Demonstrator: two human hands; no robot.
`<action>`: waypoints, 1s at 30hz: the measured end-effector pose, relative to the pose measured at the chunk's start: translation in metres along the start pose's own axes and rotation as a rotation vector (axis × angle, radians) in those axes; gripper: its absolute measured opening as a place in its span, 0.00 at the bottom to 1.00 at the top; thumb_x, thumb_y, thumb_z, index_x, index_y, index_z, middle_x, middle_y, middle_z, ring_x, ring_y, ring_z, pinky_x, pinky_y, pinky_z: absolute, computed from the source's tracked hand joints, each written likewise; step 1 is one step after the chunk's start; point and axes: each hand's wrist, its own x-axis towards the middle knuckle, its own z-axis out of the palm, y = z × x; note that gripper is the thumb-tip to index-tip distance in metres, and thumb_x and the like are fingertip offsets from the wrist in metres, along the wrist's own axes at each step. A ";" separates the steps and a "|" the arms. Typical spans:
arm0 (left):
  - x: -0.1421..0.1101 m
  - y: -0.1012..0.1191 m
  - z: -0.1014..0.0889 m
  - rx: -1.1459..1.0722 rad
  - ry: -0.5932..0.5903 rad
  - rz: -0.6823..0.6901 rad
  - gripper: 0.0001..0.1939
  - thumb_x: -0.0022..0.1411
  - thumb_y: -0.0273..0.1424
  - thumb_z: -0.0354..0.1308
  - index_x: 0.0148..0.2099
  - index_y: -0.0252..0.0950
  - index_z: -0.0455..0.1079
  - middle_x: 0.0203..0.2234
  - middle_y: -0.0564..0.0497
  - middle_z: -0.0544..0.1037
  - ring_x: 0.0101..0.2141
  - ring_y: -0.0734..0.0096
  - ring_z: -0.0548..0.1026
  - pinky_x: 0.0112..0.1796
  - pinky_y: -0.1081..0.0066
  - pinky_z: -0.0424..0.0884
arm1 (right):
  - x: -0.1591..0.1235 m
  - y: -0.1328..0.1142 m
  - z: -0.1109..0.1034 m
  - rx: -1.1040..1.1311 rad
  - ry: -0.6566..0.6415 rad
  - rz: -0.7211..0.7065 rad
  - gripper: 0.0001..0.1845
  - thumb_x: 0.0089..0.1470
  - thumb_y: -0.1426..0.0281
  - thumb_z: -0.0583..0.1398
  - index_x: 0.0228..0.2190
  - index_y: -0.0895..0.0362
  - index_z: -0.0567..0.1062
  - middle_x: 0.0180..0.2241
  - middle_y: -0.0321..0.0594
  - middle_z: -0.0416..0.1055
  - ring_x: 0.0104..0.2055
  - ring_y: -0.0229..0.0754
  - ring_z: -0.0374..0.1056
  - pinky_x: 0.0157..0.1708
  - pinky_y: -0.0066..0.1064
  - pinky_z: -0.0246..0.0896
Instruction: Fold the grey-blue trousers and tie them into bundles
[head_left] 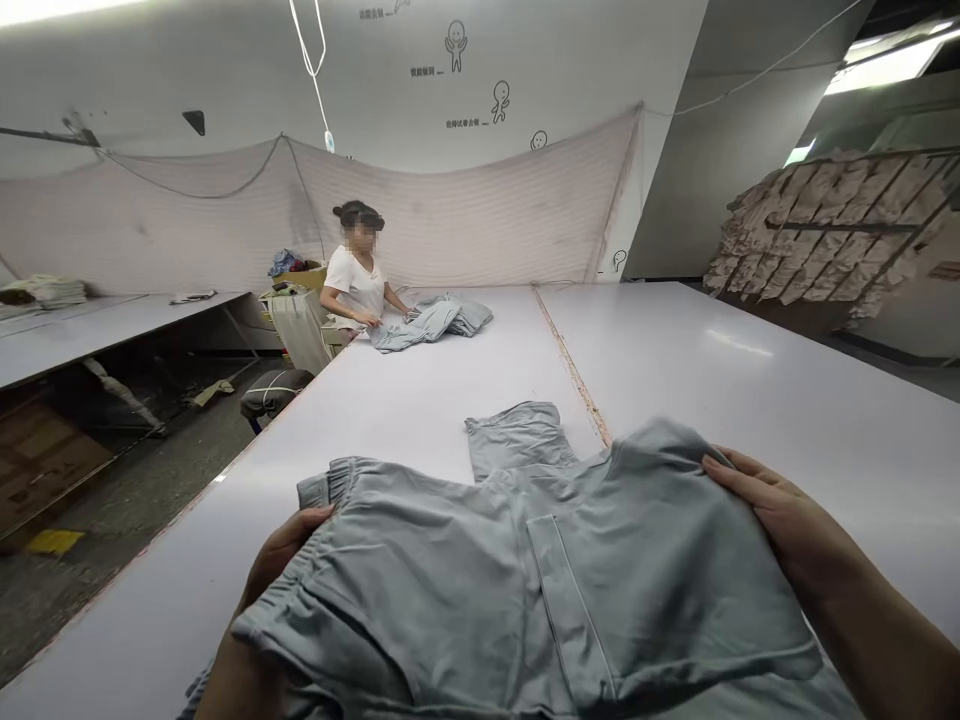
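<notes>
A pair of grey-blue pants (450,570) with a gathered elastic waistband spreads between my two hands, just above the near part of the table. At the waistband side, my left hand (281,560) grips the cloth, its thumb on top and its other fingers mostly hidden beneath. My right hand (765,500) pinches the far right edge of the fabric between thumb and fingers. A stitched strip runs down the cloth between the hands. Beyond the pants lies a folded piece of similar grey-blue cloth (517,437). More of this fabric shows at the bottom edge of the view.
The long white table (405,415) has a worn seam running away from me. Across it, a person (361,270) handles a heap of grey-blue garments (442,322). A stool (274,392) stands by the left edge. Hanging garments (832,225) fill a rack at right.
</notes>
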 end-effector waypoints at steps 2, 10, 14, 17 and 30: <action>-0.012 -0.008 -0.011 -0.021 -0.063 -0.158 0.04 0.40 0.25 0.62 0.24 0.34 0.74 0.21 0.52 0.80 0.34 0.56 0.78 0.37 0.64 0.76 | -0.018 0.018 0.000 0.002 0.012 0.087 0.26 0.36 0.58 0.67 0.40 0.54 0.78 0.36 0.51 0.78 0.34 0.52 0.74 0.32 0.41 0.70; -0.023 -0.018 -0.080 0.083 -0.149 -0.346 0.25 0.43 0.27 0.66 0.47 0.33 0.69 0.29 0.49 0.82 0.32 0.56 0.79 0.31 0.65 0.74 | -0.077 0.115 0.026 -0.020 0.027 0.171 0.28 0.33 0.55 0.67 0.38 0.55 0.79 0.38 0.47 0.78 0.42 0.54 0.73 0.41 0.39 0.70; -0.006 -0.032 -0.095 0.309 -0.194 -0.294 0.31 0.46 0.25 0.62 0.55 0.34 0.63 0.30 0.49 0.81 0.31 0.58 0.79 0.32 0.65 0.74 | -0.084 0.162 0.038 -0.174 0.107 0.085 0.25 0.37 0.54 0.63 0.35 0.55 0.80 0.39 0.45 0.78 0.48 0.55 0.70 0.50 0.41 0.64; 0.006 -0.034 -0.099 0.422 -0.262 -0.164 0.30 0.49 0.29 0.60 0.56 0.37 0.62 0.36 0.49 0.81 0.38 0.59 0.79 0.38 0.65 0.74 | -0.080 0.180 0.038 -0.204 0.183 0.082 0.25 0.36 0.54 0.61 0.35 0.56 0.80 0.39 0.45 0.78 0.48 0.55 0.70 0.50 0.42 0.63; 0.059 -0.042 -0.108 1.297 -0.125 0.212 0.34 0.55 0.43 0.48 0.63 0.38 0.55 0.47 0.40 0.75 0.42 0.45 0.76 0.43 0.54 0.70 | -0.091 0.223 0.028 -0.839 0.368 0.053 0.27 0.51 0.72 0.52 0.53 0.64 0.70 0.53 0.59 0.67 0.56 0.60 0.61 0.57 0.52 0.49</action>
